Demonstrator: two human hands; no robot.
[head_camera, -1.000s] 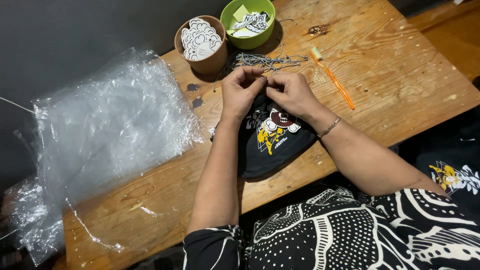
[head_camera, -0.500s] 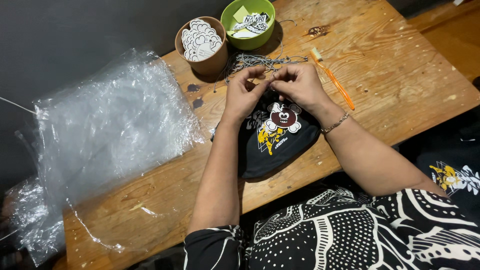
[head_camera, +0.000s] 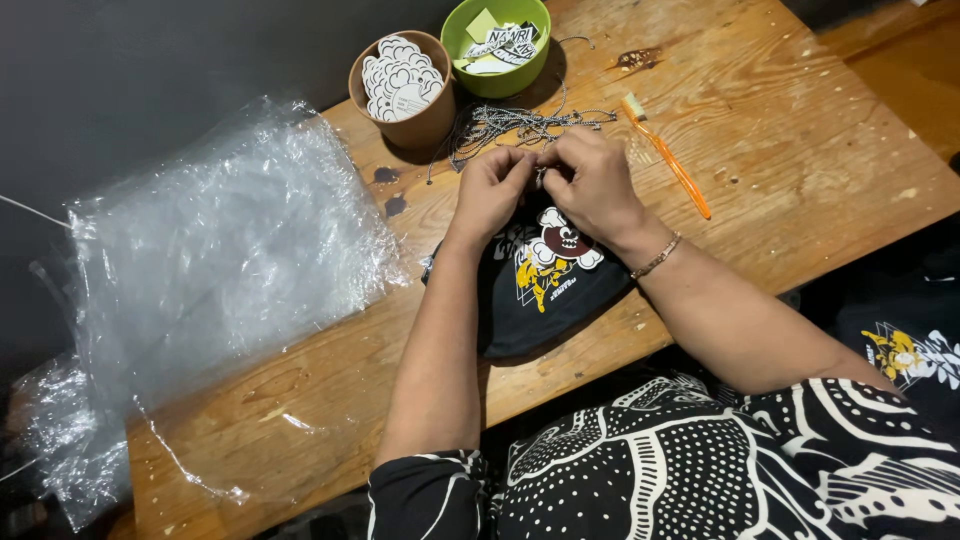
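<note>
A folded black garment (head_camera: 545, 290) with a white, brown and yellow cartoon print lies on the wooden table (head_camera: 780, 150) in front of me. My left hand (head_camera: 495, 185) and my right hand (head_camera: 595, 185) meet at its far edge, fingertips pinched together on a small metal piece, apparently a thin ball chain. A loose heap of thin ball chains (head_camera: 520, 122) lies just beyond my fingers. What exactly sits between my fingertips is hidden by them.
A brown paper cup of white cloud-shaped tags (head_camera: 402, 82) and a green bowl of printed tags (head_camera: 497, 45) stand at the far edge. An orange toothbrush (head_camera: 668, 155) lies to the right. Crumpled clear plastic bags (head_camera: 220, 260) cover the left of the table.
Both hands have slid a little toward the far edge of the garment, uncovering more of the cartoon print. They stay pinched together.
</note>
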